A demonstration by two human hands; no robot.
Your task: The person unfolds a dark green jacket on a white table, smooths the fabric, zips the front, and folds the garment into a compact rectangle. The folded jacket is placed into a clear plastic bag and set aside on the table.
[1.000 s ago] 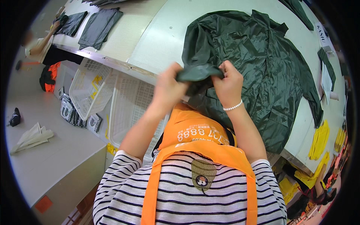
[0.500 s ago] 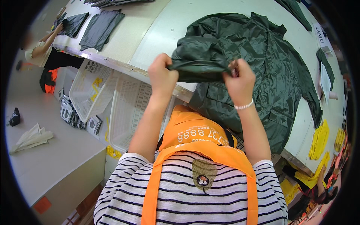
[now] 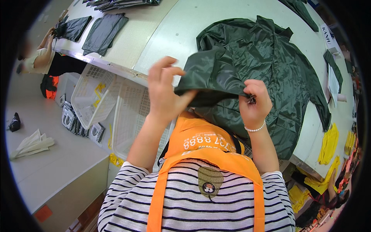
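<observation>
Hands meet at the centre of the frame over one dark green jacket (image 3: 266, 65), which lies spread across the pale worktop (image 3: 174, 34) toward the upper right. The left hand (image 3: 164, 94) has its thumb under a lifted fold of the jacket's near edge, while its other fingers (image 3: 164, 63) stand apart and free above the cloth. The right hand (image 3: 253, 104), with one pearl bracelet (image 3: 256, 128) at the wrist, has its fingers pinched together on the same fold further right. The raised fold hangs between the two hands, above the person's orange apron. Two flat dark grey garments (image 3: 104, 33) lie side by side on the worktop at the upper left, where another person's arm (image 3: 44, 56) reaches the edge. Two white mesh baskets (image 3: 112, 104) hang below the worktop's front edge at left centre. Yellow pieces (image 3: 328, 145) lie at the right rim; their count cannot be told.
</observation>
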